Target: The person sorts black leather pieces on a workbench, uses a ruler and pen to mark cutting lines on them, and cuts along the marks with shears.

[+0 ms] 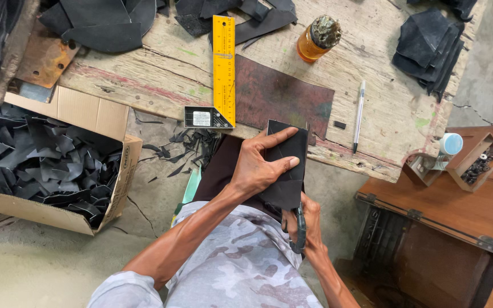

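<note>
I am holding a black leather piece (286,165) over my lap, just off the near edge of the wooden workbench (372,108). My left hand (258,165) is gripping it from the left, thumb stretched along its top edge and fingers folded across its face, forearm reaching in from below. My right hand (309,222) is sitting under the piece, wrapped around the dark handles of scissors (299,228) (blades hidden behind the leather). A yellow try square (222,63) is lying on the bench.

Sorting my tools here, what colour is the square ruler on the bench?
Yellow blade with a black base; the ruler shows best in the head view.
</note>
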